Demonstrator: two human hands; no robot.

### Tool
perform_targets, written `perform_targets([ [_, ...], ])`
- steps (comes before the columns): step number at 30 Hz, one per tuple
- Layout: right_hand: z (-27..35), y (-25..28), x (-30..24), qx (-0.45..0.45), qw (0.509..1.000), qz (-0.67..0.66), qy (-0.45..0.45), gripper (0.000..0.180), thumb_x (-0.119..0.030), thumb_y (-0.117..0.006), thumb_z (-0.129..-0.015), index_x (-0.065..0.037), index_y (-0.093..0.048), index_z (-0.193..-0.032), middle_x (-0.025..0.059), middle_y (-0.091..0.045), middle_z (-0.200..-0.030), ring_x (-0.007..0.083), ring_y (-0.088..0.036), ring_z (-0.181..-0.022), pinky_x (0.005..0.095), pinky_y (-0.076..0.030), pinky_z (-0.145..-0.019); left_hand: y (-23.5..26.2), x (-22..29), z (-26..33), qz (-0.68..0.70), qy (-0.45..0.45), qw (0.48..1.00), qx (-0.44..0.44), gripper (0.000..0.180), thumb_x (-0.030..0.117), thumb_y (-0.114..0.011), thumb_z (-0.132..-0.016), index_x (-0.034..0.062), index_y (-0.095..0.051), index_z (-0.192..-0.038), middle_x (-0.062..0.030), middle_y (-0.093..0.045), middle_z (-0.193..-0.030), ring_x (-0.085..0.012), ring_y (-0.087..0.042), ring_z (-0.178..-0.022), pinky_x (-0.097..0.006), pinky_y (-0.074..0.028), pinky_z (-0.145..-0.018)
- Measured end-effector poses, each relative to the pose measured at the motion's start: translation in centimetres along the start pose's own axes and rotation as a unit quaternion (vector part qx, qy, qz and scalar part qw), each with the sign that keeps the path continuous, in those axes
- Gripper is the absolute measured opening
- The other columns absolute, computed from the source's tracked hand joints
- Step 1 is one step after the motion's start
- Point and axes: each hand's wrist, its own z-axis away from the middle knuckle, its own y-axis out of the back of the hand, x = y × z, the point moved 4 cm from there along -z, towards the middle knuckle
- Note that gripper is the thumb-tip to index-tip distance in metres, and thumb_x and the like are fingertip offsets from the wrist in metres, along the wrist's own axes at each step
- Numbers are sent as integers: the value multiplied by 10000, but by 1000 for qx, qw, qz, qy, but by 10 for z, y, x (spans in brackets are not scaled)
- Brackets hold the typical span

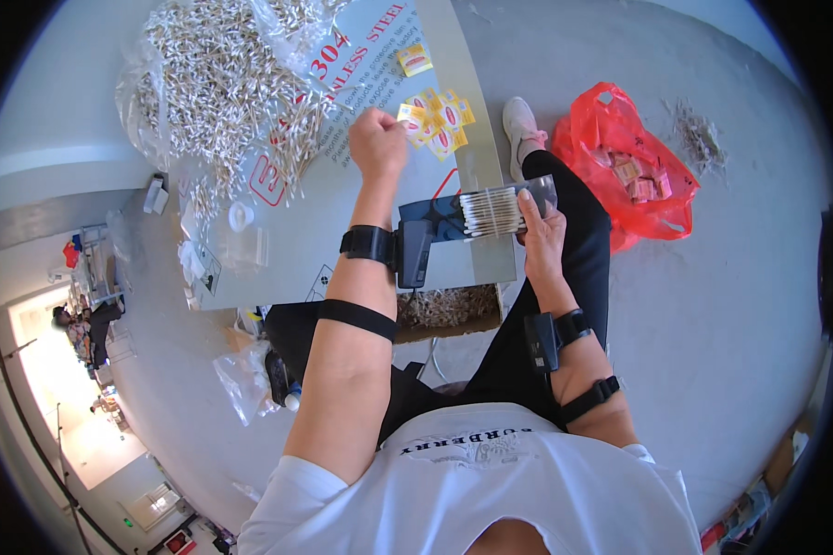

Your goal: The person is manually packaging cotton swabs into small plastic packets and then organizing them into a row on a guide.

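My right hand [543,231] holds a clear plastic box [502,210] packed with cotton swabs, lifted just above the table's near right corner. My left hand [378,141] is closed over the table, pinching a small yellow label [407,115] at its fingertips. More yellow-and-red labels [442,120] lie scattered just right of that hand. A big heap of loose cotton swabs [224,83] on clear plastic covers the table's far left.
The grey table [342,217] carries a printed sheet, a small white cap [241,216] and clear boxes. A cardboard box of swabs [449,310] sits under the table edge. A red plastic bag [625,166] with small packs lies on the floor at right.
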Motion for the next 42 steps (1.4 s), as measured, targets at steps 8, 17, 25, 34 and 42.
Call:
perform_targets([
  [8,-6,2,4,11,998,-26,49,218,-278,-679,-923,-73,-685,-848,-53,-636,-738,5,-494,-568,185,-325,-482,14,24,76,288,99,937,-171,149,-12,-709,-768,0,-573,-708,-31,-596,-623,-71,-534,-508,-222,-415,-461],
  [17,-3,-2,1,5,999,-15,42,220,-283,-698,-909,-75,-687,-841,-56,-629,-724,3,-485,-569,188,-331,-487,5,26,128,163,45,965,-201,116,-23,-692,-729,-6,-579,-751,-37,-605,-633,-56,-517,-508,-213,-404,-442],
  [25,-4,-2,2,4,999,-22,48,212,-277,-699,-909,-79,-685,-835,-60,-623,-714,1,-479,-566,186,-330,-487,-8,46,126,122,-12,961,-250,74,-14,-644,-693,-14,-599,-752,-137,-630,-656,-228,-618,-592,-332,-485,-568],
  [34,-4,-1,4,-6,999,-23,41,209,-267,-692,-915,-70,-688,-846,-45,-647,-749,13,-521,-597,191,-376,-516,-13,74,110,5,-133,940,-313,261,39,-735,-724,4,-520,-869,-158,-605,-695,-308,-607,-682,-393,-467,-627],
  [42,-4,0,4,21,998,-49,28,232,-291,-682,-921,-70,-692,-852,-38,-651,-738,20,-531,-581,193,-379,-500,2,61,136,-25,-215,964,-156,418,180,-751,-777,8,-527,-1085,-212,-597,-1130,-393,-567,-1068,-444,-458,-817],
])
